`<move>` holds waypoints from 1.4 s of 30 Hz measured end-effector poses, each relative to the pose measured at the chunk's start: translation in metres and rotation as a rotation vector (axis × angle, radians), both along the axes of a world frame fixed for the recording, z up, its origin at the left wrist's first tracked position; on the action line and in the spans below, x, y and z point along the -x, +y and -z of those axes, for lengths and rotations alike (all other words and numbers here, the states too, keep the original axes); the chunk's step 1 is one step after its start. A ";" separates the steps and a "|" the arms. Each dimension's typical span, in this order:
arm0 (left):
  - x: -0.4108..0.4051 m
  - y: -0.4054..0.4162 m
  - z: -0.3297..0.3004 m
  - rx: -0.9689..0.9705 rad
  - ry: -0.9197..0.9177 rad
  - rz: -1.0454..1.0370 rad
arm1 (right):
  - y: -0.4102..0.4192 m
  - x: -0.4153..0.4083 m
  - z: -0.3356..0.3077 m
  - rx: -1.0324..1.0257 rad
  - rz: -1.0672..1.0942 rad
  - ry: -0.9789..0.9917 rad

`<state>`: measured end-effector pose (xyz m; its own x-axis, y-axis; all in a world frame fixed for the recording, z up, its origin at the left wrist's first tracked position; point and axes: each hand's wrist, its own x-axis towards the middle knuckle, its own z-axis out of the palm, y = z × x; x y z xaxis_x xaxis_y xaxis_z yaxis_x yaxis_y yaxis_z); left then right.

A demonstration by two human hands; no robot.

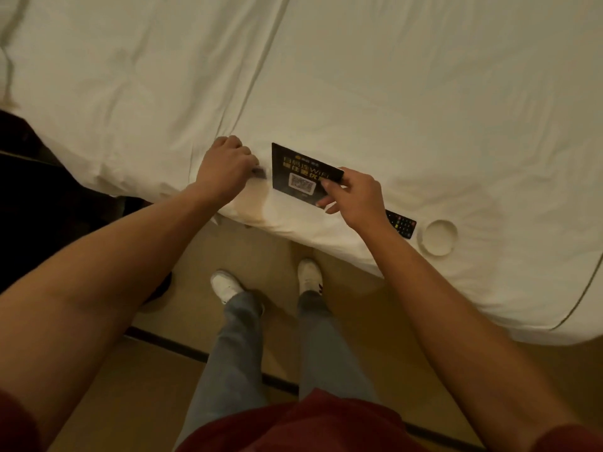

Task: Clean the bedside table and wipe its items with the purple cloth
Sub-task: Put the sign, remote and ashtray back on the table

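A: Start at the grips. What is each hand doing?

B: The right hand [354, 195] pinches the right edge of a black card [301, 172], thumb on top and fingers below, holding it just above the bed [424, 109]. The card carries a QR code and gold print that includes "WIFI". The left hand [225, 166] is curled closed just left of the card, and a small dark scrap [259, 172] shows at its fingertips.

A: Is that the purple cloth?

B: I can't tell (it is blurred and too little of it shows). If it is, the cloth is bunched in that fist, right beside the card.

A: What else lies around?

B: A remote [401, 223] rests on the sheet behind the right wrist, and a round white dish [439, 236] sits just beyond it, near the bed's edge. The person stands on the floor against the bed, facing it.

A: And the table itself?

B: It isn't clearly in view; only a dark shape [39, 197] sits at the left.

A: So how far along?

B: My guess is midway. The items appear to be gathered on the bed, with the card in hand for wiping. I can't say whether the remote, the dish or the table are wiped.
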<state>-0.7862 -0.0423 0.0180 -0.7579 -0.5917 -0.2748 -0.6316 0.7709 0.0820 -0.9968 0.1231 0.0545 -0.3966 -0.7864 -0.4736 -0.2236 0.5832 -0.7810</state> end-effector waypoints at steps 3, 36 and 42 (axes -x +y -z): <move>-0.028 -0.011 -0.023 -0.017 0.077 -0.064 | -0.019 -0.005 -0.025 0.085 -0.051 0.003; -0.558 -0.081 -0.205 0.331 0.204 -0.736 | -0.315 -0.462 -0.166 0.489 -0.640 -0.045; -0.648 -0.079 -0.192 0.479 0.189 -0.955 | -0.374 -0.562 -0.154 0.518 -0.784 -0.163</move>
